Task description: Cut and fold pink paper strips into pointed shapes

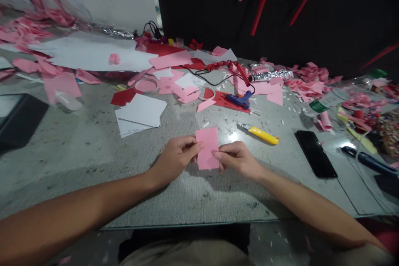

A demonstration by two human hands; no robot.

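Observation:
A small pink paper rectangle [208,145] is held upright between my two hands, above the front middle of the table. My left hand [177,156] pinches its left edge, thumb on the near face. On the right edge my right hand [238,160] grips it the same way, with fingertips showing behind the lower corner. Whether the paper is folded or a single sheet, I cannot tell. A yellow box cutter [263,135] lies beyond my right hand with its blade out. White paper sheets [141,114] lie beyond my left hand.
A blue glue gun [240,99] rests on red paper behind the hands. Tape rolls [146,85], pink scraps and a large white sheet [93,52] cover the back. At right are a black phone [315,153] and a plastic bottle [328,100]. A dark box [21,122] stands left.

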